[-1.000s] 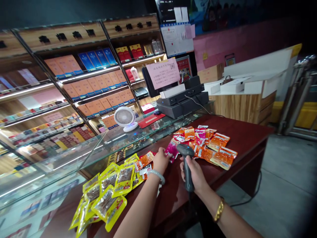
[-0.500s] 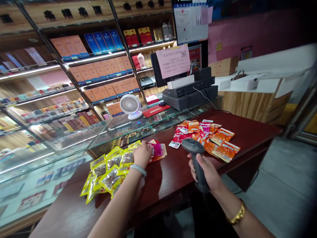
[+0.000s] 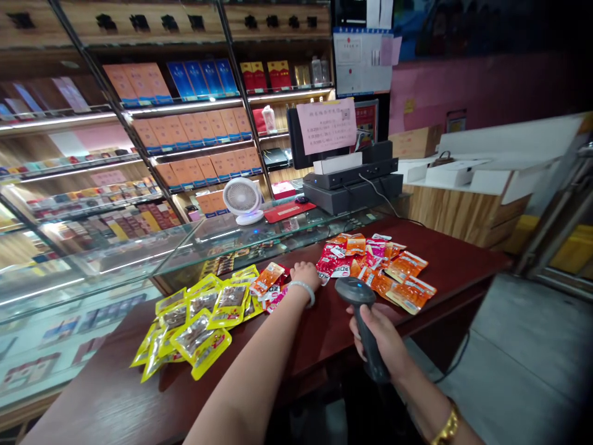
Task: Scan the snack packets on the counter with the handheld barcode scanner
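My right hand (image 3: 377, 334) is wrapped round the handle of a dark grey barcode scanner (image 3: 356, 292), held above the front edge of the dark red counter. My left hand (image 3: 306, 275), a pale bangle on its wrist, lies palm down on the counter with its fingers reaching forward; the fingertips are partly hidden. It is close to the left edge of a pile of red and orange snack packets (image 3: 407, 266). On its other side, a few orange and pink packets (image 3: 267, 279) lie against a heap of yellow snack packets (image 3: 230, 303) with clear windows.
The counter (image 3: 301, 337) adjoins a glass display case (image 3: 176, 247) at the left and back. A white fan (image 3: 242, 199), a red mat (image 3: 290, 209) and a dark cash register (image 3: 354, 185) stand behind. Shelves of boxed goods (image 3: 189, 130) line the wall.
My left hand has moved right, away from the yellow packets towards the red and orange pile. An orange packet now shows beside the yellow heap. The right hand still holds the scanner.
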### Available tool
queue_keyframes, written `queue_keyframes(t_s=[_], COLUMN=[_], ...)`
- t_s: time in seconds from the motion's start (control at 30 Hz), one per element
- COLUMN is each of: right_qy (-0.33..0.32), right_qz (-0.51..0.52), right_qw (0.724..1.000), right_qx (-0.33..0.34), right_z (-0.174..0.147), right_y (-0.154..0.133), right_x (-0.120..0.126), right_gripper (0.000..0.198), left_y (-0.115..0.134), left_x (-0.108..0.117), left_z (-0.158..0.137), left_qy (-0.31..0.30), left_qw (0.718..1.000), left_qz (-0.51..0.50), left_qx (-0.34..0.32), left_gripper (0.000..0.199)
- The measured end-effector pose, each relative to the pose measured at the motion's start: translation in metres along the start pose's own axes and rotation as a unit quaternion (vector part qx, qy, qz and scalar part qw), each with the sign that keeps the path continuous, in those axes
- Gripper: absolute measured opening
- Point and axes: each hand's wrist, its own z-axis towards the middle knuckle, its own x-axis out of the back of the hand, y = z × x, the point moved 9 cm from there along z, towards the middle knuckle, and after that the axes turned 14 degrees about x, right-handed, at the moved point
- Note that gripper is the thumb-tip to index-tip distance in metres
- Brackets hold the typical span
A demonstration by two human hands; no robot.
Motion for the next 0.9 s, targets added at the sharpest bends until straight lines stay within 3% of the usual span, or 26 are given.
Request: queue_keyframes(t_s=[0.2,0.53,0.7,0.8,0.9], right_qy=[-0.004,-0.063,-0.076,-0.087,-0.080], right_qz=[-0.037,-0.066,-0.051,-0.053,-0.062], right_qw=[0.999,0.996,0.995,0.993,0.992], right_qx=[-0.005,-0.021,-0.038,-0.055,-0.068], right_z=[0.019,0.044,0.034,0.021,0.011], right_y=[-0.011,-0.009,-0.003,0.006,0.014], right_x=[0.009,-0.025,-0.020,-0.011,-0.001], right_gripper=[0.045,0.047,0.046,0.044,0.044], left_y=[-0.024,-0.059,-0.100,-0.128,-0.124], left_x=[0.004,0.022,0.039,0.060,0.076], left_z=[-0.008,-0.049,-0.052,-0.058,-0.070], left_qy=[-0.018,0.012,0.033,0.109,0.203], left_qw=[0.999,0.998,0.997,0.989,0.976], left_qz=[-0.019,-0.063,-0.039,-0.004,0.000], left_qx=[0.019,0.004,0.053,0.101,0.080], left_gripper=[0.048,0.044,0.043,0.045,0.050])
